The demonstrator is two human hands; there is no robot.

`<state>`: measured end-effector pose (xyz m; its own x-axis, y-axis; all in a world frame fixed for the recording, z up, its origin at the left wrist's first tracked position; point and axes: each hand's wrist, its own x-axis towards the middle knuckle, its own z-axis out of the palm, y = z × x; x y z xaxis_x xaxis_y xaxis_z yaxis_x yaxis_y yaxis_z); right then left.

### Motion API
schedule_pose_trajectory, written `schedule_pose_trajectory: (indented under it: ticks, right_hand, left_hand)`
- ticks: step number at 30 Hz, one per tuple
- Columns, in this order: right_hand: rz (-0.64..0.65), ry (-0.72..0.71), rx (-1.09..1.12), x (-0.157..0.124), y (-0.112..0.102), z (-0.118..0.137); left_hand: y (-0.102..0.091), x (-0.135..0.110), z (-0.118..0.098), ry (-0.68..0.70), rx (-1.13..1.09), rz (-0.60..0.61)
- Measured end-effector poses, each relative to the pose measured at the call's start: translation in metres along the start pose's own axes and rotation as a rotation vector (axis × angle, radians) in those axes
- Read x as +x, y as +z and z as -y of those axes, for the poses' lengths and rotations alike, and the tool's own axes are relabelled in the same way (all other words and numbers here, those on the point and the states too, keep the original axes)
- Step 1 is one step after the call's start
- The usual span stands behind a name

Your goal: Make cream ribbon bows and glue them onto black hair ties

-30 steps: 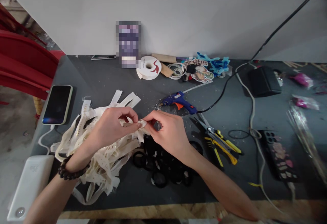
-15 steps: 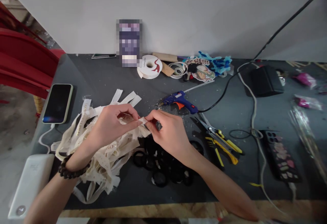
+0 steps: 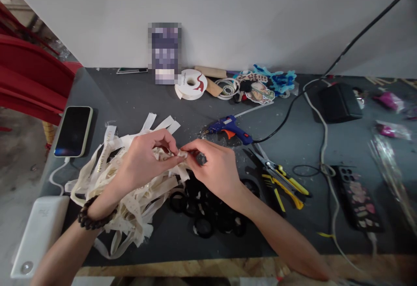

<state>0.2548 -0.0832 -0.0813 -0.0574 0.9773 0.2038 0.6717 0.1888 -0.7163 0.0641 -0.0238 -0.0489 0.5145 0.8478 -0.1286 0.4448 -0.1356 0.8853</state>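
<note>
A small folded end of cream ribbon [image 3: 183, 154] is pinched between my two hands above the table. My left hand [image 3: 151, 153] grips it from the left with thumb and fingertips. From the right, my right hand [image 3: 216, 164] pinches the same piece, its fingers curled. Under and left of my left hand lies a tangled heap of cream ribbons [image 3: 130, 216], some with printed letters. Black ring-shaped hair ties [image 3: 203, 226] are piled below my right hand, partly hidden by it. A blue glue gun [image 3: 233, 130] with an orange trigger lies just beyond my hands.
Scissors and a cutter with yellow handles [image 3: 286, 186] lie right of my right hand. A white ribbon spool [image 3: 192, 85] stands near the wall. A phone [image 3: 74, 131] and white power bank [image 3: 41, 236] are at left. Cables [image 3: 325, 147] cross the right side.
My fingertips have shifted slightly on the ribbon, and its end now looks more tightly folded. Both hands stay in nearly the same place.
</note>
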Motion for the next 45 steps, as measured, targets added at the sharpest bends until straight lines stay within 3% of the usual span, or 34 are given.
schedule_pose_trajectory:
  ticks: [6,12,21,34,41,45]
  right_hand:
    - [0.017,0.028,0.095,0.001,0.0,-0.001]
    - [0.042,0.037,0.127,0.003,0.004,-0.002]
    - [-0.037,-0.004,0.153,0.004,0.002,-0.002]
    - [0.057,0.064,0.25,0.008,-0.003,-0.002]
    - [0.108,0.115,0.338,0.007,-0.009,0.001]
    - [0.044,0.136,0.26,0.005,-0.009,0.003]
  left_hand:
    - [0.002,0.0,0.001,-0.015,0.026,0.073]
    - [0.0,-0.001,-0.002,0.009,0.01,0.022]
    - [0.001,-0.002,-0.002,-0.05,-0.02,-0.051]
    - [0.001,0.001,0.003,-0.089,-0.272,0.065]
    - [0.002,-0.001,-0.004,-0.175,-0.174,-0.072]
    - [0.005,-0.004,-0.01,-0.174,-0.119,-0.121]
